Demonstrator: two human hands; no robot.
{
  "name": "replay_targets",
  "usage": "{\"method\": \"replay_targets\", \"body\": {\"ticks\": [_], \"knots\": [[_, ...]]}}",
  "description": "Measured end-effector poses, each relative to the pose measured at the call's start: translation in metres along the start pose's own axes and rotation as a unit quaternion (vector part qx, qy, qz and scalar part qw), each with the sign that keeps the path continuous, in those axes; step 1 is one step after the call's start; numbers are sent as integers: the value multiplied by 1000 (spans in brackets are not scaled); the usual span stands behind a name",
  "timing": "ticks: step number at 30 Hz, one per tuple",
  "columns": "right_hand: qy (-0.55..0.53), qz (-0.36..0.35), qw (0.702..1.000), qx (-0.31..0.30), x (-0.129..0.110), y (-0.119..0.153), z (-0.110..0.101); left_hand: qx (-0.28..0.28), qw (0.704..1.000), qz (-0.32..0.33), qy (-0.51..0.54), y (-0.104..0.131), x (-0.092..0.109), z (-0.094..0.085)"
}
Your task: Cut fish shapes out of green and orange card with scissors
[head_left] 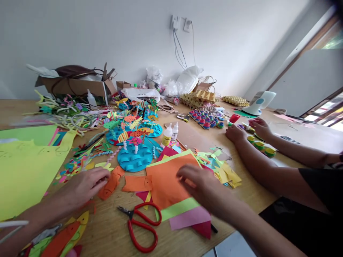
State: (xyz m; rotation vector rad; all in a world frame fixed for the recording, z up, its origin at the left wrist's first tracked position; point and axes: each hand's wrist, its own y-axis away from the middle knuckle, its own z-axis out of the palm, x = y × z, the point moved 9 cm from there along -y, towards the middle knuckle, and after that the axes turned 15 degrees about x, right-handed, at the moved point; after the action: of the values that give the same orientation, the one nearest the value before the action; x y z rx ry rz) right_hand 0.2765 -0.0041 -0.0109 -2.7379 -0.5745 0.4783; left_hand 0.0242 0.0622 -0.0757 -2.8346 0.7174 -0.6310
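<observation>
My left hand point(87, 184) rests by an orange paper fish cutout point(111, 184), its fingers curled together; whether they pinch anything is hidden. Over the right part of an orange paper sheet point(167, 178) is my right hand point(198, 182), fingers bent and apart, holding nothing visible. Between the hands lies another orange paper piece point(137, 183) with a drawn face. Red-handled scissors point(142, 225) lie slightly open near the table's front edge. Green, pink and red sheets stick out beneath the orange sheet. Behind them stands a blue disc point(134, 157) with paper fish.
Two glue bottles point(170, 134) stand at the centre. Large yellow paper point(29, 171) covers the left. On the right, another person's hands point(248, 131) work near painted egg-carton pieces point(259, 145). Paper scraps point(222, 167) lie right of the sheets. A cardboard box point(77, 87) stands behind.
</observation>
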Motion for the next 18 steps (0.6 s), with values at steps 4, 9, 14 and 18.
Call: {"method": "replay_targets", "body": {"ticks": [4, 9, 14, 18], "knots": [[-23, -198, 970, -141, -99, 22, 54, -69, 997, -14, -23, 4, 1, 9], [68, -211, 970, -96, -112, 28, 95, -52, 996, -42, -56, 9, 2, 9], [79, -206, 967, -126, -117, 24, 98, -5, 997, 15, -76, 6, 27, 8], [16, -113, 976, -185, -105, 20, 79, -33, 997, 63, -35, 2, 49, 15]]}}
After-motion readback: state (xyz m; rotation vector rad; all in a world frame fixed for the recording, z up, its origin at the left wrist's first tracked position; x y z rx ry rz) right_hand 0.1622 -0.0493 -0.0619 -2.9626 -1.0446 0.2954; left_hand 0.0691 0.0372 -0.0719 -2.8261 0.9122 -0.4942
